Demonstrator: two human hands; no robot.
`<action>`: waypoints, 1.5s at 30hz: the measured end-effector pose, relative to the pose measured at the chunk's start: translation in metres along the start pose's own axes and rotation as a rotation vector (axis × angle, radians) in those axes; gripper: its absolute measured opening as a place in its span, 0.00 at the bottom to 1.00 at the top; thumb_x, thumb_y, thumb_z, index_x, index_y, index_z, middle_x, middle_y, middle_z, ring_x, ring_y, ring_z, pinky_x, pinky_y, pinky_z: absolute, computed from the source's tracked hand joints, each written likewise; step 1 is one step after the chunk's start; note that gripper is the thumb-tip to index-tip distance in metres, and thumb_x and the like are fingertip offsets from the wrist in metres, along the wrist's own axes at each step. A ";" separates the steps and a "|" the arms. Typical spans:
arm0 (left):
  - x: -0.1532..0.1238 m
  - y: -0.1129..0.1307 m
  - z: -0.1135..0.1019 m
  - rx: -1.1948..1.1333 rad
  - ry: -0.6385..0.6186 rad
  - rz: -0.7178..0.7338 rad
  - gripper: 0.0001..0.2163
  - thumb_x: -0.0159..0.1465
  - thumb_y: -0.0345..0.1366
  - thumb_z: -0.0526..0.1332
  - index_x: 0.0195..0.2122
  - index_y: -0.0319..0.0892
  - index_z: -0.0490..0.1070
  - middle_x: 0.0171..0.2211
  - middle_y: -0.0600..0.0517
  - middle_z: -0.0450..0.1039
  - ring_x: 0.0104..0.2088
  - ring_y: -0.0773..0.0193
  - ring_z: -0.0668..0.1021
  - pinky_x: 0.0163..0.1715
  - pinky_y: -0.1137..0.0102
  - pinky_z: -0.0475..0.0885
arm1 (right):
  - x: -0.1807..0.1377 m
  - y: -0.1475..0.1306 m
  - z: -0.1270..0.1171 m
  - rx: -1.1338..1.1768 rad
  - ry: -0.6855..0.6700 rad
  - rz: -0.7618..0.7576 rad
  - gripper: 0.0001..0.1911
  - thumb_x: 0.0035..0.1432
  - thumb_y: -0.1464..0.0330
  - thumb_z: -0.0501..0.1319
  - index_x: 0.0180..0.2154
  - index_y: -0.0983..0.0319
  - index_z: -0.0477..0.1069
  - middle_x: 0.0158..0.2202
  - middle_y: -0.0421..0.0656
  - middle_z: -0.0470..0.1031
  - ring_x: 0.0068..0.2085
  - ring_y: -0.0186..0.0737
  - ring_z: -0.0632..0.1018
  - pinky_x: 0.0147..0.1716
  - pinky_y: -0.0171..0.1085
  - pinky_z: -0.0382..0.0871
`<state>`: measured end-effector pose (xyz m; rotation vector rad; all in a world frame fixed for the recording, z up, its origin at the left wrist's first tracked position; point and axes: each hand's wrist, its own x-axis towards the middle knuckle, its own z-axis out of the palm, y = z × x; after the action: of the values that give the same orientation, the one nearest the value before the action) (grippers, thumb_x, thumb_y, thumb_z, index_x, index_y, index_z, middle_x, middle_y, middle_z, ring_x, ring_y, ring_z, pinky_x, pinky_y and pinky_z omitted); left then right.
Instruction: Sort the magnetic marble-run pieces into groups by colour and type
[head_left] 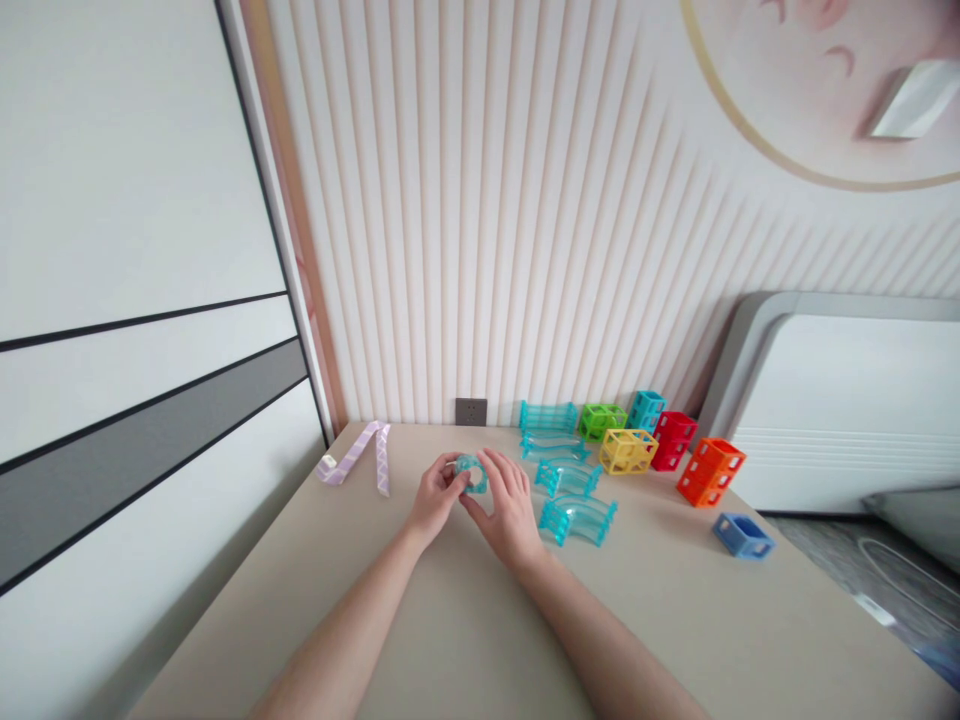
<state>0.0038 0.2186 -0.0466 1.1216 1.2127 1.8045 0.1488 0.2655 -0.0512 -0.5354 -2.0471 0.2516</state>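
Observation:
A small translucent teal toy piece (472,472) with a round opening sits between my two hands above the table (465,640). My left hand (437,495) grips its left side, with thumb and fingers closed on it. On the other side, my right hand (510,500) has its thumb below the piece and its fingers against the right edge. Just right of my right hand lie clear teal toy track pieces: a curved one (589,518) nearest, a shorter one (568,479) behind it. My fingers cover part of the held piece.
Farther back lie a wavy teal track (555,448) and a straight one (549,417). Open-frame blocks stand to the right: green (602,421), yellow (628,452), teal (646,410), red (673,440), orange (710,472), blue (742,536). A lilac ribbon-like strip (352,455) lies left.

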 end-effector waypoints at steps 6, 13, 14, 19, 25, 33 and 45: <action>-0.001 -0.002 0.000 0.005 -0.074 -0.029 0.21 0.54 0.51 0.70 0.40 0.40 0.73 0.28 0.52 0.78 0.29 0.62 0.79 0.32 0.69 0.74 | 0.004 -0.004 -0.005 -0.149 -0.122 -0.053 0.28 0.66 0.66 0.63 0.65 0.53 0.61 0.56 0.49 0.76 0.57 0.50 0.74 0.62 0.54 0.55; 0.000 -0.005 -0.003 -0.004 -0.094 -0.079 0.19 0.55 0.49 0.70 0.40 0.40 0.73 0.26 0.54 0.77 0.29 0.62 0.78 0.33 0.69 0.72 | 0.005 -0.004 -0.005 -0.228 -0.188 -0.062 0.31 0.65 0.67 0.63 0.66 0.53 0.58 0.54 0.50 0.76 0.54 0.52 0.75 0.58 0.55 0.58; 0.000 -0.005 -0.004 -0.007 -0.094 -0.086 0.19 0.55 0.49 0.69 0.39 0.40 0.73 0.26 0.54 0.77 0.29 0.63 0.78 0.33 0.69 0.72 | 0.005 -0.004 -0.005 -0.237 -0.200 -0.063 0.32 0.65 0.67 0.64 0.66 0.54 0.57 0.55 0.51 0.75 0.54 0.53 0.74 0.59 0.55 0.58; 0.000 -0.006 -0.005 -0.025 -0.097 -0.121 0.18 0.55 0.49 0.70 0.38 0.41 0.74 0.25 0.54 0.77 0.28 0.64 0.78 0.33 0.70 0.71 | 0.006 -0.003 -0.005 -0.269 -0.240 -0.073 0.34 0.61 0.68 0.68 0.65 0.56 0.59 0.54 0.52 0.75 0.53 0.54 0.75 0.56 0.54 0.62; 0.000 -0.011 -0.007 -0.056 -0.117 -0.153 0.19 0.55 0.49 0.71 0.39 0.40 0.75 0.26 0.54 0.77 0.28 0.64 0.77 0.34 0.70 0.70 | 0.007 -0.004 -0.009 -0.320 -0.244 -0.096 0.30 0.60 0.65 0.69 0.61 0.58 0.65 0.51 0.52 0.76 0.50 0.53 0.76 0.50 0.49 0.67; 0.000 -0.021 -0.008 -0.161 -0.096 -0.136 0.21 0.61 0.54 0.64 0.43 0.40 0.75 0.30 0.52 0.76 0.32 0.63 0.76 0.34 0.70 0.69 | 0.008 -0.006 -0.012 -0.321 -0.231 -0.097 0.29 0.60 0.64 0.69 0.60 0.60 0.65 0.51 0.52 0.76 0.49 0.53 0.76 0.49 0.48 0.69; 0.000 -0.019 -0.002 -0.199 -0.201 -0.177 0.28 0.62 0.62 0.58 0.39 0.38 0.74 0.24 0.52 0.72 0.27 0.63 0.74 0.29 0.69 0.67 | 0.029 0.043 -0.118 -0.313 0.069 0.030 0.31 0.65 0.53 0.60 0.65 0.56 0.62 0.55 0.52 0.73 0.55 0.55 0.74 0.54 0.52 0.70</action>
<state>0.0028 0.2241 -0.0647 1.0203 0.9609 1.5983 0.2489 0.3120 0.0142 -0.7556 -2.0235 -0.0720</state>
